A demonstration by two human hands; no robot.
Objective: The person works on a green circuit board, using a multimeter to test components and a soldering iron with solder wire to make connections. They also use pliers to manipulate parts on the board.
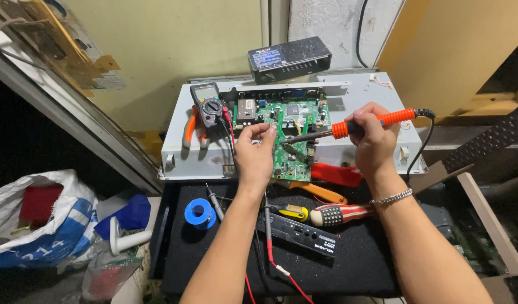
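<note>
My right hand (372, 138) grips an orange-handled soldering iron (377, 120), its dark tip resting on a green circuit board (290, 132). That board lies on a grey metal chassis (354, 95). My left hand (256, 152) sits at the board's left edge, fingers pinched together close to the iron's tip; whether a thin solder wire is between them cannot be told. A metal bracelet (393, 197) circles my right wrist.
A multimeter (208, 107) with red and black leads and orange pliers (190, 128) lie on the chassis at left. On the black mat (354, 253) are a blue solder spool (200, 213), screwdrivers (340, 214) and a black box (301, 233). Bags (39, 219) crowd the left floor.
</note>
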